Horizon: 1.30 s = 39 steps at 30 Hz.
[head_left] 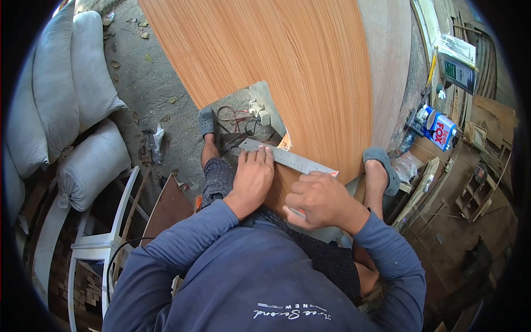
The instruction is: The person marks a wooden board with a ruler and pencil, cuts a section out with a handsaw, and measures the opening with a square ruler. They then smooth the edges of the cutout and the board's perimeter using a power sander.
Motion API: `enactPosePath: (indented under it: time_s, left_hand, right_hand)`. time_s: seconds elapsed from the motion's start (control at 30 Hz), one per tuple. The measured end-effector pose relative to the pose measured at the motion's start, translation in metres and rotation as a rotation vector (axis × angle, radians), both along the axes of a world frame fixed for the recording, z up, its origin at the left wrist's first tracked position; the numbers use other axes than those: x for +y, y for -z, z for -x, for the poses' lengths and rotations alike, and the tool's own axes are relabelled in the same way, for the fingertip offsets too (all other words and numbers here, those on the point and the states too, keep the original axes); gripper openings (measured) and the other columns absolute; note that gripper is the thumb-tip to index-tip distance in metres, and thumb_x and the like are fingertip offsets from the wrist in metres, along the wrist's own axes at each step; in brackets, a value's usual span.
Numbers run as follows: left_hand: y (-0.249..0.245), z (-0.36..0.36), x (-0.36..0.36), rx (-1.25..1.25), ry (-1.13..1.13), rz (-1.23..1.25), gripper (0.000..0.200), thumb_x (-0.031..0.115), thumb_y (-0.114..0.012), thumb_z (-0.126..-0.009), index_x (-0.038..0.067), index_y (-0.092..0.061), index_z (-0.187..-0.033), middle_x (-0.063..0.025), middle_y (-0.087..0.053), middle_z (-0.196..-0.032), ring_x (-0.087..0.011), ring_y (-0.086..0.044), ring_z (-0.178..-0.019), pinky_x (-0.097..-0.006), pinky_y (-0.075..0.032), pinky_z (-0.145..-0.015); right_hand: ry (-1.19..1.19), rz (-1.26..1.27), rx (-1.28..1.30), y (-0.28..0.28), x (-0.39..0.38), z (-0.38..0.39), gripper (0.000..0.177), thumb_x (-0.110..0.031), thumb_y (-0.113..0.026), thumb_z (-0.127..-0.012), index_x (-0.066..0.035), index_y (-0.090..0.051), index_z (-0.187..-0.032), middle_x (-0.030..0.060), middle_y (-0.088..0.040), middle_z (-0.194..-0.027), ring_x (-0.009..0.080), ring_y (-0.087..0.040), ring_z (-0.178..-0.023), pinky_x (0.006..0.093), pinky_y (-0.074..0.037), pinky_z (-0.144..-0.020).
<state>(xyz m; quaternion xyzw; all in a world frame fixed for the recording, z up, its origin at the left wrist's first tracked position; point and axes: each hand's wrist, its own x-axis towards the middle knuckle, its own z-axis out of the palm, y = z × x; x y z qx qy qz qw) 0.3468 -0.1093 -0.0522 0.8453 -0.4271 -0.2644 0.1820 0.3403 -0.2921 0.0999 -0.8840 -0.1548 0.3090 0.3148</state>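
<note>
A large wood-grain sheet (287,61) lies on the ground. A steel ruler (296,159) crosses its near edge, beside a cut-out notch. The left hand (253,180) presses flat on the ruler. The right hand (321,200) curls around a small, mostly hidden tool. This is probably line-marking, and the next stroke needs the ruler held still.

We're in a carpentry workshop, rough and busy. A big wood-grain plywood sheet (287,55) lies across the dusty concrete floor (149,83), with a steel ruler (287,156) on its near edge. Timber offcuts (481,182) are piled to the right beside a Fox can (441,130). Stuffed grey sacks (55,83) are stacked on the left, and a power strip (259,110) trails cables.
</note>
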Motion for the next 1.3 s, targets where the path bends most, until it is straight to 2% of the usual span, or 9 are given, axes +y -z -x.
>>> enactPosePath:
  time_s: [0.23, 0.33, 0.53, 0.83, 0.93, 1.03, 1.13, 1.2, 1.3]
  left_hand:
    - [0.006, -0.034, -0.018, 0.527, -0.005, -0.144, 0.070, 0.022, -0.082, -0.072, -0.010, -0.063, -0.132, -0.0246, -0.070, -0.117, -0.0333, -0.069, -0.112, -0.0463, -0.052, -0.090]
    - [0.010, -0.041, -0.020, 0.573, 0.053, -0.215, 0.075, 0.026, -0.084, -0.069, -0.009, -0.063, -0.132, -0.0219, -0.072, -0.116, -0.0325, -0.070, -0.111, -0.0482, -0.052, -0.089]
    - [0.013, -0.010, -0.005, 0.137, -0.058, 0.003, 0.076, 0.028, -0.083, -0.075, -0.007, -0.059, -0.138, -0.0195, -0.066, -0.134, -0.0356, -0.065, -0.120, -0.0510, -0.052, -0.095]
    - [0.030, -0.044, -0.009, 0.433, 0.025, -0.085, 0.076, 0.026, -0.077, -0.083, -0.004, -0.053, -0.148, -0.0195, -0.057, -0.150, -0.0379, -0.063, -0.122, -0.0586, -0.050, -0.097]
    - [-0.006, -0.085, 0.011, 0.480, -0.288, 0.023, 0.067, 0.023, -0.074, -0.090, -0.003, -0.052, -0.148, -0.0208, -0.056, -0.151, -0.0376, -0.063, -0.123, -0.0531, -0.051, -0.098]
    - [-0.006, -0.076, 0.033, 0.459, -1.050, 0.384, 0.037, 0.023, -0.071, -0.094, -0.003, -0.061, -0.119, -0.0224, -0.065, -0.121, -0.0384, -0.066, -0.113, -0.0450, -0.054, -0.098]
    - [0.044, -0.041, 0.034, 0.690, -0.809, 0.212, 0.038, 0.026, -0.074, -0.095, -0.001, -0.066, -0.120, -0.0219, -0.068, -0.122, -0.0343, -0.069, -0.110, -0.0445, -0.053, -0.098]
    - [0.045, -0.037, 0.002, 1.180, -0.686, 0.272, 0.042, 0.030, -0.077, -0.095, -0.001, -0.070, -0.122, -0.0217, -0.071, -0.126, -0.0306, -0.070, -0.109, -0.0427, -0.054, -0.095]
    - [0.069, -0.037, -0.036, 1.342, -0.444, 0.315, 0.035, 0.030, -0.080, -0.095, 0.000, -0.073, -0.111, -0.0118, -0.075, -0.109, -0.0206, -0.069, -0.093, -0.0357, -0.055, -0.083]
  right_hand:
    - [0.022, -0.097, -0.080, 0.037, -0.021, -0.011, 0.022, -0.025, -0.075, -0.078, -0.008, -0.065, -0.067, 0.0102, -0.062, -0.064, 0.0288, -0.065, -0.063, 0.0427, -0.053, -0.061]
    - [0.030, -0.071, -0.065, 0.037, -0.016, -0.015, 0.022, -0.025, -0.074, -0.078, -0.008, -0.066, -0.067, 0.0110, -0.063, -0.065, 0.0296, -0.066, -0.063, 0.0437, -0.054, -0.062]
    - [0.043, 0.082, -0.030, 0.014, 0.022, -0.006, 0.024, -0.028, -0.074, -0.080, -0.006, -0.069, -0.070, 0.0114, -0.067, -0.068, 0.0300, -0.069, -0.069, 0.0462, -0.055, -0.068]
    - [0.098, 0.178, -0.020, 0.032, 0.037, -0.011, 0.023, -0.027, -0.074, -0.082, -0.007, -0.070, -0.074, 0.0115, -0.068, -0.073, 0.0297, -0.070, -0.073, 0.0448, -0.054, -0.070]
    - [0.243, 0.148, -0.097, 0.021, 0.052, -0.010, 0.022, -0.025, -0.075, -0.084, -0.006, -0.068, -0.075, 0.0115, -0.068, -0.074, 0.0301, -0.069, -0.074, 0.0456, -0.053, -0.069]
    - [0.445, 0.091, -0.123, -0.008, 0.050, -0.024, 0.023, -0.020, -0.075, -0.089, -0.003, -0.065, -0.078, 0.0146, -0.065, -0.074, 0.0327, -0.067, -0.072, 0.0451, -0.051, -0.066]
    - [0.772, 0.045, 0.116, -0.029, 0.029, -0.038, 0.025, -0.020, -0.073, -0.095, 0.001, -0.065, -0.083, 0.0178, -0.064, -0.075, 0.0342, -0.064, -0.069, 0.0417, -0.048, -0.064]
    - [0.794, 0.135, 0.154, -0.049, 0.026, -0.050, 0.026, -0.020, -0.070, -0.098, 0.002, -0.065, -0.086, 0.0185, -0.062, -0.074, 0.0329, -0.061, -0.065, 0.0400, -0.046, -0.061]
    - [0.822, 0.183, 0.159, -0.057, 0.028, -0.051, 0.026, -0.020, -0.068, -0.102, 0.002, -0.065, -0.089, 0.0182, -0.060, -0.073, 0.0299, -0.058, -0.062, 0.0389, -0.045, -0.059]
